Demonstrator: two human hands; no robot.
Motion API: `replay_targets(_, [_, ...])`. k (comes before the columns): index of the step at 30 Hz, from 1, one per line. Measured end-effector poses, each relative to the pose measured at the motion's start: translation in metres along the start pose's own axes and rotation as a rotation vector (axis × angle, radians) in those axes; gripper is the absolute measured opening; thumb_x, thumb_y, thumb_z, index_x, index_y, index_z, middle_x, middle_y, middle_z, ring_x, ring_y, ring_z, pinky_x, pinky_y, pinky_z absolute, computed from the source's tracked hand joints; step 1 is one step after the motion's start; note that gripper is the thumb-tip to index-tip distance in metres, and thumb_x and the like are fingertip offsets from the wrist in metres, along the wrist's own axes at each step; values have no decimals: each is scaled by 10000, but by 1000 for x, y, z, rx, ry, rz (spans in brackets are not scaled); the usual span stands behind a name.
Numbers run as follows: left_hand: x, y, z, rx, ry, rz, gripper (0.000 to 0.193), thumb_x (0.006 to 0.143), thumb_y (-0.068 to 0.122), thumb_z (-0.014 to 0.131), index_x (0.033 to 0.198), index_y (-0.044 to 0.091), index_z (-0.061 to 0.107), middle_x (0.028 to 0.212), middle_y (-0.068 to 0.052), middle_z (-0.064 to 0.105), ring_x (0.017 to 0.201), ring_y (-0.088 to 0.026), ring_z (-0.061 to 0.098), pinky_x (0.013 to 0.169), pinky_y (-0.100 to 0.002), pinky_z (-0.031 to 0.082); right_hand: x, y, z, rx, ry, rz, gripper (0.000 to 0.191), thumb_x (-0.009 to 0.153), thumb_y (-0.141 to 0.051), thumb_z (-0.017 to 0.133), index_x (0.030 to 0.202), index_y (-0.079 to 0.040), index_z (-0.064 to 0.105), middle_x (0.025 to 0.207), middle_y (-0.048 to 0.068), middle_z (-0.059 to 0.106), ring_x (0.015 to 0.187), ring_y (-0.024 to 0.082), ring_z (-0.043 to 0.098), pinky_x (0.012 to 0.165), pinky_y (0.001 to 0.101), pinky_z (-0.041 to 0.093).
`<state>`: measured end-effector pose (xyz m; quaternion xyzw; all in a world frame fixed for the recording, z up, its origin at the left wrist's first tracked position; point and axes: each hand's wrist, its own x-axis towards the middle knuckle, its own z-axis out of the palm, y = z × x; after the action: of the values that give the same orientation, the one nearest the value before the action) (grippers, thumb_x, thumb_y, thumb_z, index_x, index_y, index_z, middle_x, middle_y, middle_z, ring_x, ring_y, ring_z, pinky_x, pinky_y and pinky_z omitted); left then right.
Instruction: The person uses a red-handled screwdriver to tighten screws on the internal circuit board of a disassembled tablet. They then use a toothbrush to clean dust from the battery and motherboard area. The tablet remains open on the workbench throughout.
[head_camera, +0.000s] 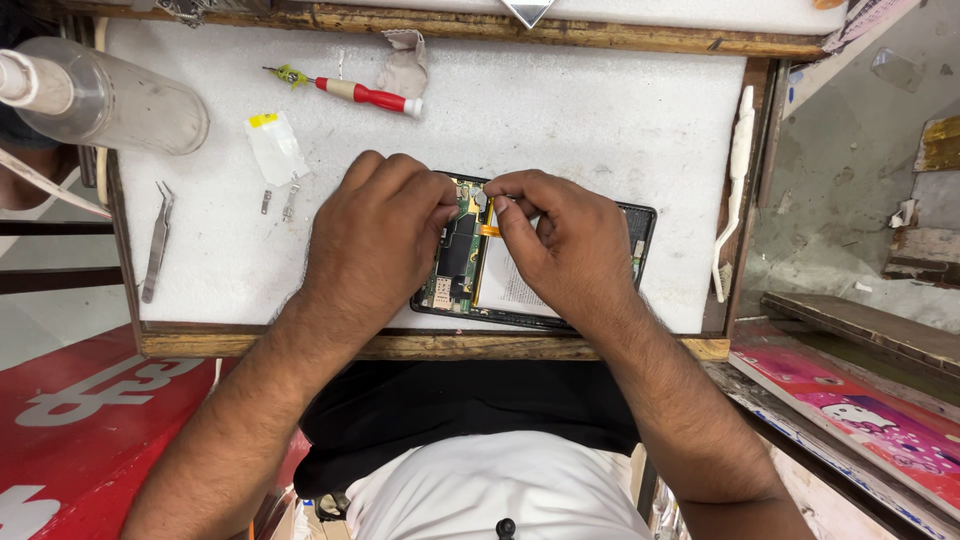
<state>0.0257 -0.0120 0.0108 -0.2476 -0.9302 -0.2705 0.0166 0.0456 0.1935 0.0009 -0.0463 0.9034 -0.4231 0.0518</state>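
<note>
An opened black phone (640, 228) lies on the white work surface (580, 110), its green circuit board (458, 262) and a white battery exposed. My left hand (375, 240) rests on the phone's left end, fingertips pressing near the top of the board. My right hand (565, 245) covers the phone's middle, thumb and forefinger pinched at a small part by an orange flex cable (488, 230). What the fingers pinch is too small to tell.
A red-handled screwdriver (365, 94) lies at the back by a crumpled cloth (405, 66). Metal tweezers (157, 240) lie at the left. A clear plastic bottle (110, 95) lies top left. A white toothbrush (735, 190) lies along the right edge. Small screws and a tape piece (275, 148) sit left of centre.
</note>
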Motion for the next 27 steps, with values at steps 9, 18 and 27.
replay_targets(9, [-6,6,8,-686,-110,-415,72,999,151,709,1039,93,719,872,-2,715,768,-49,664,657,-215,577,-4,6,2,193,-36,-133,121,1011,-205,737,1079,-106,754,969,15,748,632,8,560,526,193,459])
replay_targets(18, [-11,6,-6,-473,-51,-226,180,992,144,719,1159,79,712,984,-37,740,851,-91,712,666,-233,597,-5,8,3,276,-70,-82,73,1001,-165,737,1026,-102,764,898,-1,727,617,5,498,519,191,390])
replay_targets(27, [-4,8,-20,-39,-68,67,131,952,176,775,1053,95,755,953,-17,738,816,-185,706,673,-319,595,-4,6,7,191,-66,-76,88,973,-189,765,1004,-107,774,942,-2,760,604,6,535,509,186,420])
